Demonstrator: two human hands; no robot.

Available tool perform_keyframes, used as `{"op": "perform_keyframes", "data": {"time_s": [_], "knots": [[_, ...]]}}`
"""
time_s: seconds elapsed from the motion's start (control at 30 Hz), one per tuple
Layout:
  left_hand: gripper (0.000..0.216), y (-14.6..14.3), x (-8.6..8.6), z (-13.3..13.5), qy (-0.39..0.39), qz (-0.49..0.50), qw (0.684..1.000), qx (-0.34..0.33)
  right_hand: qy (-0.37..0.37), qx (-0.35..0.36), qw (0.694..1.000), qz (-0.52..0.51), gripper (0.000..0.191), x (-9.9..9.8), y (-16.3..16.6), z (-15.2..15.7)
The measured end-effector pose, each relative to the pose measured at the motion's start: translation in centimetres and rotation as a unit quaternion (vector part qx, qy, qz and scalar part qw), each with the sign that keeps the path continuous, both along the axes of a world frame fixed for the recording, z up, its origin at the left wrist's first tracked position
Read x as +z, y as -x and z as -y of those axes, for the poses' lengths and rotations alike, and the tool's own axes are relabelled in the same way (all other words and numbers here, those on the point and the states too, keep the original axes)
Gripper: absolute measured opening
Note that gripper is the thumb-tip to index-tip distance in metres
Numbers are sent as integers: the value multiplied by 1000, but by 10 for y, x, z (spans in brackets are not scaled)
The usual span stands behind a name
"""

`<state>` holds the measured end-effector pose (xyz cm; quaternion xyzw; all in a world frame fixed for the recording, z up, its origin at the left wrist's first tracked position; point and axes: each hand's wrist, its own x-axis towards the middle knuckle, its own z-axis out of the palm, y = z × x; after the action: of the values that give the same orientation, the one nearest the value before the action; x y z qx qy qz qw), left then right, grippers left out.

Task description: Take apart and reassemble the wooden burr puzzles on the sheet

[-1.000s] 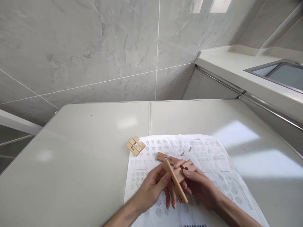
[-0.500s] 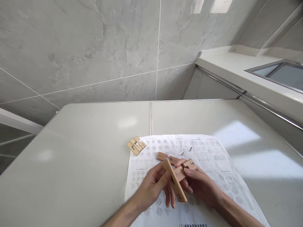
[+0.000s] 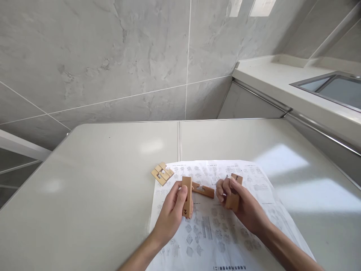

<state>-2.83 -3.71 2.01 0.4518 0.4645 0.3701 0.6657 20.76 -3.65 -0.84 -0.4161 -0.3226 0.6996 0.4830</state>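
Note:
My left hand (image 3: 172, 208) is closed around a wooden puzzle piece (image 3: 187, 194) marked 2, which stands nearly upright with the thumb on its face. In my right hand (image 3: 248, 205) is another wooden puzzle piece (image 3: 233, 201), marked 3 near its top end; fingers cover its middle. The two pieces are apart. Between the hands, a notched wooden puzzle piece (image 3: 207, 191) lies on a printed paper sheet (image 3: 203, 244). Its left end is partly hidden behind the piece in my left hand.
Several small light wooden pieces (image 3: 163, 174) lie grouped at the sheet's upper left corner. The pale table (image 3: 98, 195) has a seam (image 3: 179, 141) across its far half. A counter with a sink (image 3: 332, 88) stands at the right, and a grey tiled wall (image 3: 126, 56) rises behind.
My hands have moved apart. The piece marked 2 has separated from the other held piece and turned more upright; the right-hand piece has moved right and turned. The notched piece shows more fully.

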Motion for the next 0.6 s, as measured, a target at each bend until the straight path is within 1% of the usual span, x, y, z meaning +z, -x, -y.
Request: {"op": "perform_keyframes", "data": {"time_s": [0.07,0.13,0.23,0.3,0.33,0.4,0.5,0.6], "knots": [[40,0,-1,1,-39,-40,998,-22,-22,15,998,63,49,3,1,1],[41,0,-2,3,-67,-77,994,-49,-53,27,989,139,45,4,1,3],[42,1,-6,5,-71,-132,986,-76,-119,23,963,239,35,1,2,6],[41,2,-8,6,-78,-166,979,-84,-162,9,944,288,32,-4,2,5],[39,2,-10,7,-85,-181,976,-91,-174,5,935,309,31,-7,1,4],[35,3,-12,7,-110,-206,966,-107,-170,6,920,353,30,-11,-1,1],[27,2,-14,5,-185,-246,943,-125,-163,18,898,408,32,-14,-8,-4],[21,2,-16,3,-287,-275,909,-124,-192,30,883,427,39,-16,-13,-8]]}}
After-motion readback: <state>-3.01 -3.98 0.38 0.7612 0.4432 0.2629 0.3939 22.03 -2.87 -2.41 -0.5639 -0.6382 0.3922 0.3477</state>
